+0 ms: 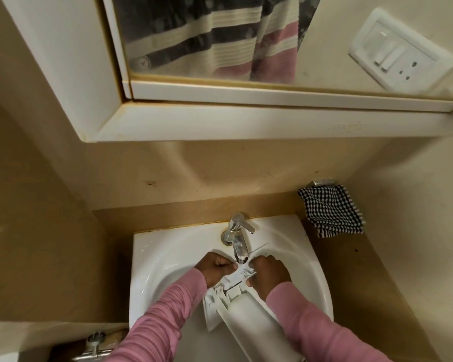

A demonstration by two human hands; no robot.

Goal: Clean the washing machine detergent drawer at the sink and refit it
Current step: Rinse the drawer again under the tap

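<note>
Head camera looks down at a white sink [152,259] in a small beige corner. Two hands in pink sleeves [165,317] reach into the bowl. A white plastic drawer [249,317] lies in the sink, tilted, with its long smooth side up and its far end right under the tap [238,239]. The left hand [216,269] is curled tight around the far left end of the drawer, with its fingers folded in. The right hand [268,274] is bent over the far right end of the drawer, its thumb pressed on the drawer's edge and its fingers wrapped down out of sight. A flat white piece [211,309] sticks out on the left side of the drawer, and it seems to be part of it, but that is hard to tell. The shiny tap stands at the back of the sink, and its spout points at the spot between the two hands. I cannot tell if water is running. A black and white checked cloth [331,209] hangs on the wall to the right of the sink. A mirror [207,37] with a white frame hangs above, and a white switch plate [400,49] sits on the wall beside it.
</note>
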